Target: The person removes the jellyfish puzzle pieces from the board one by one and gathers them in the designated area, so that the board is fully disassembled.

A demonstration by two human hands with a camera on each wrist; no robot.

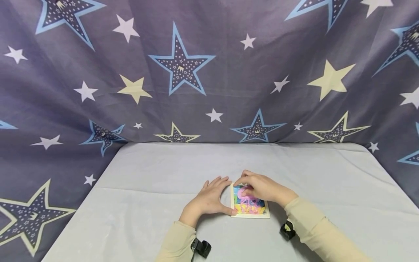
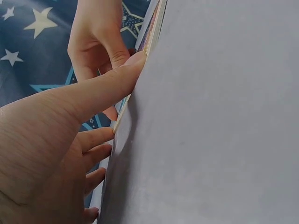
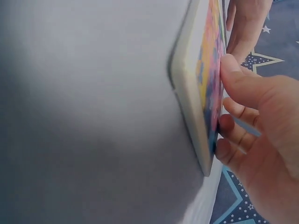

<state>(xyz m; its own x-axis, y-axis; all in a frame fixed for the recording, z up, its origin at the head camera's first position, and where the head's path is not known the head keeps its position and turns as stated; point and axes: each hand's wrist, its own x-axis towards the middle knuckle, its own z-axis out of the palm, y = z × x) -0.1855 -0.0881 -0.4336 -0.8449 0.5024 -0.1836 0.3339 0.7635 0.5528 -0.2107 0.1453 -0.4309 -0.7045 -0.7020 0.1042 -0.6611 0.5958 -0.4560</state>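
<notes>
Plainly, two hands meet at a small picture board (image 1: 256,210) on the pale grey counter (image 1: 147,218).
The left-hand grip (image 1: 209,200) is spread wide, thumb touching the near-left corner and index fingertip at the far-left one; it has hold of nothing between them. The board lies just to its right and beneath the right-hand grip (image 1: 263,186), whose bent thumb and fingers stand apart, tips touching the colourful face; whether they pinch a part of it cannot be told. A pink jellyfish shape (image 1: 252,209) shows partly below that thumb, inside a cream border. Behind both grips, beyond the counter, hangs a star-patterned curtain (image 1: 229,76); beige sleeves (image 1: 314,225) come in from the near side.
</notes>
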